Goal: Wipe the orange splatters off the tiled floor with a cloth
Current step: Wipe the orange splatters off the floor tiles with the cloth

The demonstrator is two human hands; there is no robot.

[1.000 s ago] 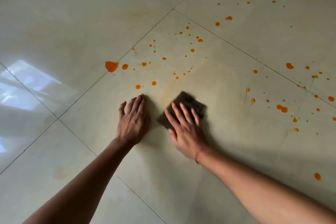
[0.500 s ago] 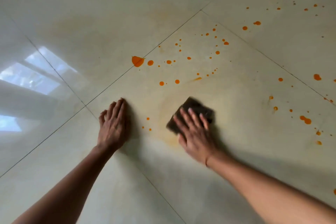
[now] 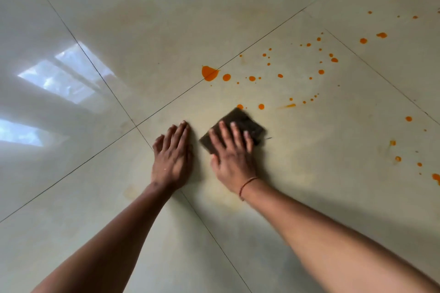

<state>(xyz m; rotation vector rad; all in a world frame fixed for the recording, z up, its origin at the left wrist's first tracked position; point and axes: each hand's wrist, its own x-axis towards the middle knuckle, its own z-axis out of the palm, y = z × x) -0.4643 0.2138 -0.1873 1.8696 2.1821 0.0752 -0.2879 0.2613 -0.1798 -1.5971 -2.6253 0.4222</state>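
We note the right hand [image 3: 234,157] lying flat, fingers spread and extended, palm down on a dark brown cloth [image 3: 240,126], pressing it against the tiled floor [image 3: 309,197]; it does not grip the cloth but pins it under the fingers and the front of the palm. The cloth is a roughly square folded pad, with its far corner and right edge showing beyond the fingertips, and it is slightly blurred. A thin reddish thread bracelet [image 3: 247,184] circles the right wrist. The left hand [image 3: 172,157] lies just beside the right, also open and flat on the floor, fingers together and pointing away from us, holding nothing. It rests close to the crossing of two grout lines [image 3: 137,126]. Orange splatters [image 3: 252,78] lie beyond the cloth: the largest blot [image 3: 209,73] straddles a grout line up and left of the cloth, and two round drops [image 3: 261,106] sit just past the cloth's far corner (one of them touching or nearly touching its edge; we cannot tell which). A thin orange streak [image 3: 287,105] lies to the right of these. More drops scatter toward the upper right [image 3: 363,40] and along the right edge [image 3: 397,158] of the view, well apart from both hands. The floor around and below the hands shows a faint yellowish haze [image 3: 238,200]. A bright window reflection [image 3: 62,81] glares on the glossy tiles at left.
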